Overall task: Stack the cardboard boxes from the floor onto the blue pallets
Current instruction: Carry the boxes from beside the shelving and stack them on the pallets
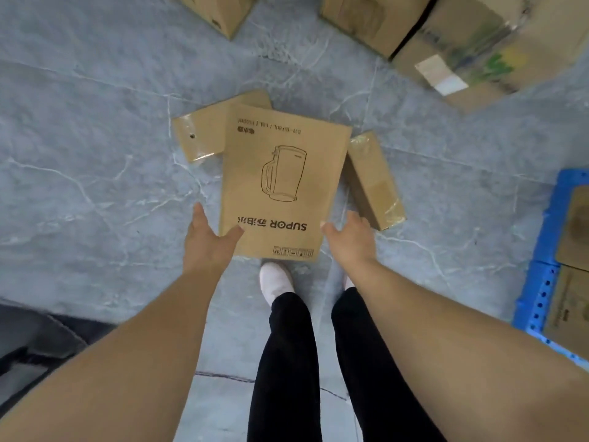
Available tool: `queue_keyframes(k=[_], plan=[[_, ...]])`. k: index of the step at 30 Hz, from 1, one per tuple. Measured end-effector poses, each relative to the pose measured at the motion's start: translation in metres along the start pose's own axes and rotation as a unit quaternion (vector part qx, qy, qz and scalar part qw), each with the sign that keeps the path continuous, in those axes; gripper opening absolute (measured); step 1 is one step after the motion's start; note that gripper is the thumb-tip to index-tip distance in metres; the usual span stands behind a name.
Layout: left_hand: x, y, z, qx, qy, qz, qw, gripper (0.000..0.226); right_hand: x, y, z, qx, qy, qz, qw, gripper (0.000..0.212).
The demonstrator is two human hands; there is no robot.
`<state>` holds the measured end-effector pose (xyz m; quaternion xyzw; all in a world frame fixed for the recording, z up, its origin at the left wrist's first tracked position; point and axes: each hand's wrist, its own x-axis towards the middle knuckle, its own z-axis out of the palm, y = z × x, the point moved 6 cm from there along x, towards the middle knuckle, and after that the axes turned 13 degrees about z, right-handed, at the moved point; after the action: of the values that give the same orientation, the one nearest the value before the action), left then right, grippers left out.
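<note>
From the head view, a tan SUPOR kettle box [280,183], printed with a line drawing of a kettle, is on the grey marbled floor [95,173] between both hands. The left hand [207,240] and right hand [349,239] flank its near corners, fingers loose, grasping nothing. Two small taped boxes [204,132] [373,180] lie close beside it. The blue pallet [548,237] sits well right, already bearing cartons.

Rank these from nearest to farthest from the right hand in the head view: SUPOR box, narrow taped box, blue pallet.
From the right hand:
1. SUPOR box, touching its thumb, on its left.
2. Narrow taped box, just beyond the fingers.
3. Blue pallet, far right edge.
</note>
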<state>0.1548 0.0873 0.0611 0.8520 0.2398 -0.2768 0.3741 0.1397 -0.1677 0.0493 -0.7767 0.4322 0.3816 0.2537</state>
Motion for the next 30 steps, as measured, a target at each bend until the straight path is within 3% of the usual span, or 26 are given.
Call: queue_keyframes(k=[5, 7, 10, 14, 22, 30], plan=[[0.048, -0.027, 0.029, -0.011, -0.026, -0.002, 1.000, 0.086, 0.048, -0.004, 0.031, 0.058, -0.017, 0.016, 0.998, 0.063], [0.059, -0.031, 0.041, -0.026, -0.039, -0.005, 0.999, 0.078, 0.060, -0.008, 0.039, 0.109, -0.043, 0.018, 0.993, 0.056], [0.063, -0.030, 0.050, -0.050, -0.008, -0.017, 0.999, 0.066, 0.067, -0.012, 0.045, 0.170, -0.060, 0.030, 0.983, 0.041], [0.048, -0.017, 0.047, -0.082, 0.019, -0.051, 0.995, 0.060, 0.056, -0.011, 0.034, 0.174, -0.072, 0.039, 0.981, 0.037], [-0.029, 0.064, 0.013, -0.122, -0.006, -0.050, 0.991, 0.051, -0.012, -0.003, -0.068, 0.174, -0.077, 0.004, 0.982, 0.036], [-0.125, 0.192, -0.015, -0.090, -0.026, 0.028, 0.995, 0.065, -0.088, 0.029, -0.214, 0.178, -0.063, -0.014, 0.982, 0.030]])
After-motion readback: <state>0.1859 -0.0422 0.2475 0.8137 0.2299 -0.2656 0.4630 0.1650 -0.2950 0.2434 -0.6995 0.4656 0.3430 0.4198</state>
